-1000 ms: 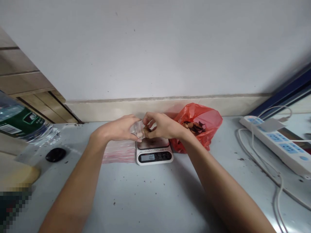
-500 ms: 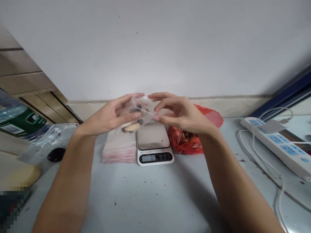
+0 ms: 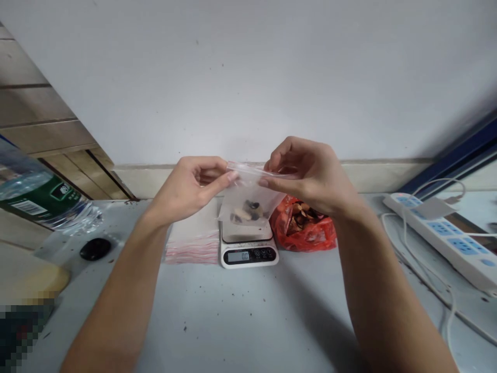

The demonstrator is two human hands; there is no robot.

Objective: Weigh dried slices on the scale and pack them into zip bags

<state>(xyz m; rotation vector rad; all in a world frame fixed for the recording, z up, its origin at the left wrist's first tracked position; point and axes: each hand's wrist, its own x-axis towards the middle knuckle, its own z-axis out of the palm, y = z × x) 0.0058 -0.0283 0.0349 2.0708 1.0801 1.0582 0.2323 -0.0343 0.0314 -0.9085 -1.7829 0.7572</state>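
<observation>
A clear zip-lock bag point(image 3: 233, 199) hangs upright above the digital scale point(image 3: 248, 258), with several dark and pale dried pieces point(image 3: 248, 211) at its bottom. My left hand point(image 3: 194, 184) pinches the bag's top left corner between thumb and fingers. At the top right edge, my right hand point(image 3: 306, 168) is closed on the bag too. The scale's display reads 0.0, and the bag covers most of its plate. Left of the scale lies a stack of flat zip-lock bags point(image 3: 192, 246) with red strips. A red plastic bag point(image 3: 310, 235) holding dried brownish pieces sits open to the right.
A large water bottle point(image 3: 42, 199) and a black oval object point(image 3: 95, 249) are at the left. On the right lie a white power strip point(image 3: 446, 233) and loose cables point(image 3: 423, 277). A wall point(image 3: 248, 83) rises behind the table point(image 3: 240, 321), which has small dark crumbs on it.
The bag has gone from crumpled and tilted to hanging upright, its contents now at the bottom. My right hand has moved right and both hands now grip the top edge.
</observation>
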